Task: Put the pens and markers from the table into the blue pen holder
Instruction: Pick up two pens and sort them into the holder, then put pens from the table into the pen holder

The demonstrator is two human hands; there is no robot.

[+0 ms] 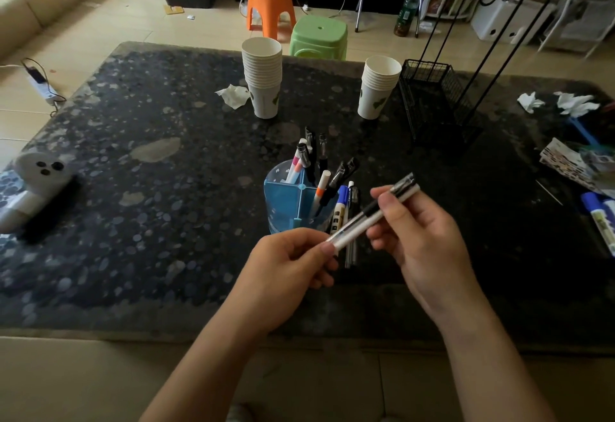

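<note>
The blue pen holder [289, 202] stands near the middle of the dark table [159, 208], with several pens and markers upright in its compartments. Both hands hold two pens [372, 213] side by side, one white and one black-and-clear, slanting up to the right in front of the holder. My left hand [286, 265] pinches their lower ends. My right hand [419, 238] grips them near the middle. Under the held pens, a blue-capped marker [340, 208] and thin pens [352, 248] show just right of the holder. Two more blue markers [599, 218] lie at the right edge.
Two stacks of paper cups [263, 78] [377, 88] stand behind the holder. A black wire basket [436, 102] sits to the right rear. Crumpled tissues [565, 103] and printed wrappers [572, 163] lie far right. A white device [36, 182] rests at the left edge.
</note>
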